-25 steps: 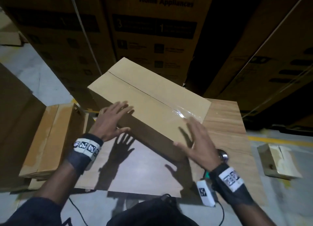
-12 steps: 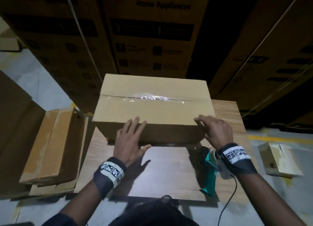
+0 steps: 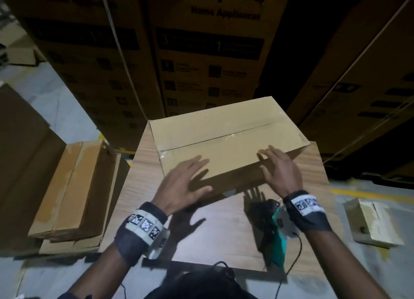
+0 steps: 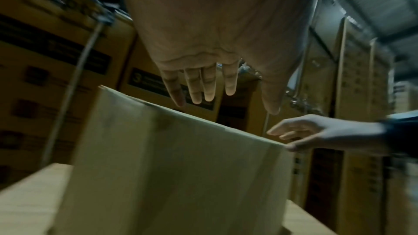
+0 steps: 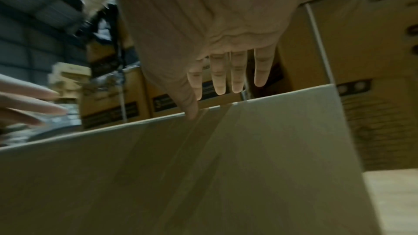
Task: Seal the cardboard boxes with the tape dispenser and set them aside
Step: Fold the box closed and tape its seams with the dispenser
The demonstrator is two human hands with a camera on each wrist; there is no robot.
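Note:
A plain cardboard box (image 3: 224,146) stands on the wooden table (image 3: 143,186), turned at a slant, with clear tape along its top seam. My left hand (image 3: 190,177) hovers with spread, straight fingers over the box's near edge (image 4: 169,167), holding nothing. My right hand (image 3: 268,162) lies with straight fingers on the top by the near right corner, and its thumb (image 5: 192,113) touches the upper edge of the box (image 5: 203,167). The teal tape dispenser (image 3: 274,238) lies on the table under my right wrist, partly in shadow.
Tall stacks of printed cartons (image 3: 212,52) wall off the far side of the table. Long cardboard boxes (image 3: 74,197) are piled on the floor at the left. A small box (image 3: 371,222) sits on the floor at the right, near a yellow line.
The box has turned counterclockwise on the table, its seam swinging from one slant through level to the opposite slant. Both hands followed its near edge, and the dispenser came into view.

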